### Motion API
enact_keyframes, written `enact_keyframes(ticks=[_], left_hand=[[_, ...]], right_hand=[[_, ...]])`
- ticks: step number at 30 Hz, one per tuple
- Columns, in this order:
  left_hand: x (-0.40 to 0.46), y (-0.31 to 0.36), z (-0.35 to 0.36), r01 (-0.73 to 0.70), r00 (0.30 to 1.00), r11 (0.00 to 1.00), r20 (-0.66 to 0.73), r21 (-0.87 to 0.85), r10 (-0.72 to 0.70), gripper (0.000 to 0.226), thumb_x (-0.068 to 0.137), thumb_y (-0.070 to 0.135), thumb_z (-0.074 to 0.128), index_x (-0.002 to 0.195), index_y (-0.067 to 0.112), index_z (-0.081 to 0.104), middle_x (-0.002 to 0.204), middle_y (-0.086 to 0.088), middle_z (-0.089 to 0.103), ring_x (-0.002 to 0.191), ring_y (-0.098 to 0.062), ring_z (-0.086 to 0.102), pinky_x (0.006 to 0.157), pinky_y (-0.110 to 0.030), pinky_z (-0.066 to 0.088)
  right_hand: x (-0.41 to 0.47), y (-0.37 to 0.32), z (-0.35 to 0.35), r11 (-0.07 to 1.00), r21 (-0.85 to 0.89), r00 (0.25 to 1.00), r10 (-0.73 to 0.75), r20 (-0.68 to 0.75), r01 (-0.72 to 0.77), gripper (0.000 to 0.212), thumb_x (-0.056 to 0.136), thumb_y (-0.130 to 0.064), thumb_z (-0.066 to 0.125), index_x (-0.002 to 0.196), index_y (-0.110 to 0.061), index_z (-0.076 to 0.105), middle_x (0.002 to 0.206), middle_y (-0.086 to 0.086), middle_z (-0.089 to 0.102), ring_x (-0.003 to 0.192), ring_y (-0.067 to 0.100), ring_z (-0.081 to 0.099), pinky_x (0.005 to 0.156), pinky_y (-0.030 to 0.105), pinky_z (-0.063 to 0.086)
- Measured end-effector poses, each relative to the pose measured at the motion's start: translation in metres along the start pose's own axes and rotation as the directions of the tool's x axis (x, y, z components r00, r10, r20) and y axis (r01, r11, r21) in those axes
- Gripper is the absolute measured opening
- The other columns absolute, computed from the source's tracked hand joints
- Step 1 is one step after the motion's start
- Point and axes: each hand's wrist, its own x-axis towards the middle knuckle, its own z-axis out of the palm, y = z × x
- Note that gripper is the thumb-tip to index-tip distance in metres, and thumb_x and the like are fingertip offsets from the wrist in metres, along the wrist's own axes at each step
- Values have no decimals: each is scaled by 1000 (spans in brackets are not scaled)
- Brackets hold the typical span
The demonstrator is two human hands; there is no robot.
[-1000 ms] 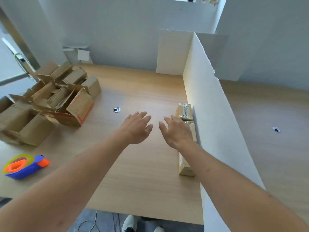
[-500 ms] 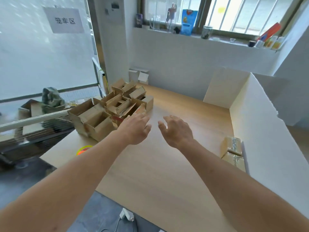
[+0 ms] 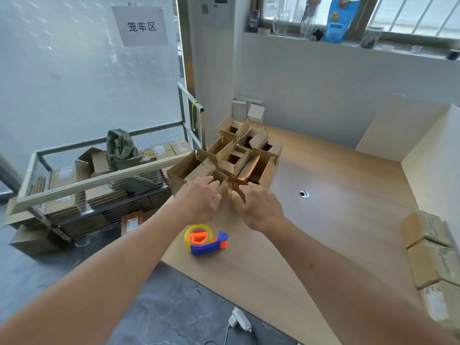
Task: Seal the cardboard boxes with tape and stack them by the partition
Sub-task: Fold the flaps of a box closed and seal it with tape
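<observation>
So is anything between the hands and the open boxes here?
Nothing visible. Both the left hand and right hand are open, right at the near edge of the open cardboard boxes. The tape dispenser lies behind them, nearer the person.

Packing/warehouse work area, indoor.
Wire roll cage [image 3: 94,192] loaded with cartons beside a wood bench [image 3: 323,245]; paper zone sign [image 3: 140,26] taped to frosted panel; pile of open cardboard boxes [image 3: 234,158], tape dispenser [image 3: 205,241], white partition [image 3: 433,165] on the bench.
</observation>
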Motion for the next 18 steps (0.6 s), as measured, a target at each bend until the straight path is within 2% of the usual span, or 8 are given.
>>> enact_keyframes(ticks=[3,6,8,12,18], left_hand=[[13,-32,4,0,1000,1000,13,-15,0,45,107,38,39,144,15,50,149,-6,48,135,-27,46,113,-45,38],[33,-60,13,3,1000,1000,23,-25,-3,45,107,37,39,145,15,49,151,-5,47,136,-27,46,113,-46,39],[49,-78,20,6,1000,1000,24,-21,-6,44,107,36,39,145,16,49,152,-5,46,136,-26,45,114,-46,39],[87,-116,45,28,998,999,65,-22,-26,45,106,34,39,146,16,48,151,-4,47,135,-26,47,111,-47,42],[138,-152,71,47,991,997,129,-68,-38,42,106,30,40,144,16,50,149,-3,49,132,-24,48,110,-45,43]], right_hand=[[27,-13,23,1000,4,998,1,59,-2,54,104,-58,29,131,-24,61,133,4,61,126,26,55,98,43,48],[55,-21,46,1000,22,995,3,103,-6,46,103,-57,32,114,-25,64,112,0,63,110,22,60,88,41,52],[76,-23,62,999,42,994,9,105,-14,43,103,-56,34,111,-27,64,107,-2,62,103,21,60,84,40,54],[121,-23,105,990,129,993,47,111,-61,45,103,-54,37,130,-27,60,131,2,59,115,23,59,92,41,54],[171,-16,157,985,119,965,97,242,-128,44,102,-50,43,140,-29,52,144,4,50,125,26,56,94,42,54]])
